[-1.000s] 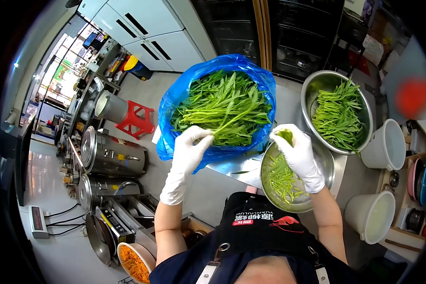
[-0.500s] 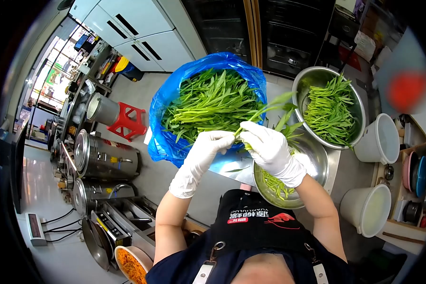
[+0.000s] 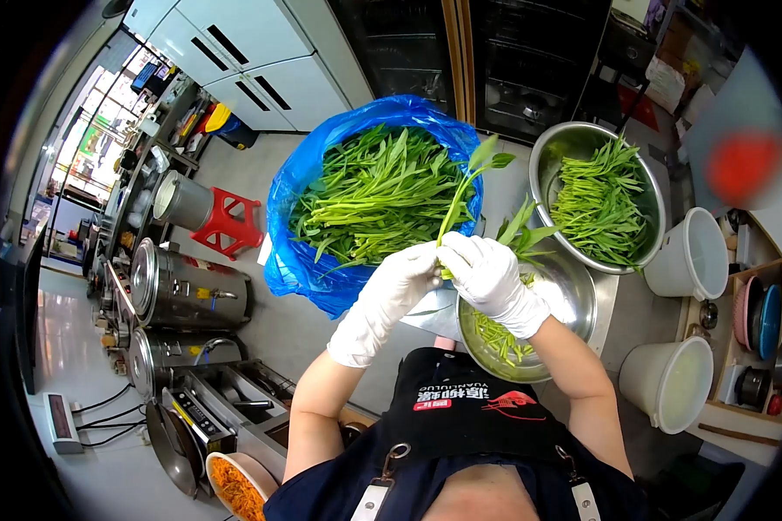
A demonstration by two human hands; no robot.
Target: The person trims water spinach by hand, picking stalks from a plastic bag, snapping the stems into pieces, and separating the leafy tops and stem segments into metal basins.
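White gloves cover both my hands. My left hand (image 3: pixel 401 285) is closed in a pinch on the lower part of a water spinach stem (image 3: pixel 453 207), which stands up with leaves at its tip. Fingers closed at the same stem, my right hand (image 3: pixel 488 280) meets the left one. More leafy sprigs (image 3: pixel 520 233) stick out behind my right hand; whether it grips them is hidden. Beyond my hands, a blue plastic bag (image 3: pixel 280 247) holds a large heap of water spinach (image 3: pixel 382 191). Under my right hand is a steel bowl (image 3: pixel 582 300) with short cut stems (image 3: pixel 495 337).
A second steel bowl (image 3: pixel 543 161) at the right holds trimmed greens (image 3: pixel 601 200). Two white buckets (image 3: pixel 669 382) stand at the far right. Steel pots (image 3: pixel 195 282), a red stool (image 3: pixel 228 221) and a bowl of orange shreds (image 3: pixel 239 488) are on the left.
The stem has swung from leaning right to nearly upright. My hands have come closer together, the left slightly lower and the right a little leftward.
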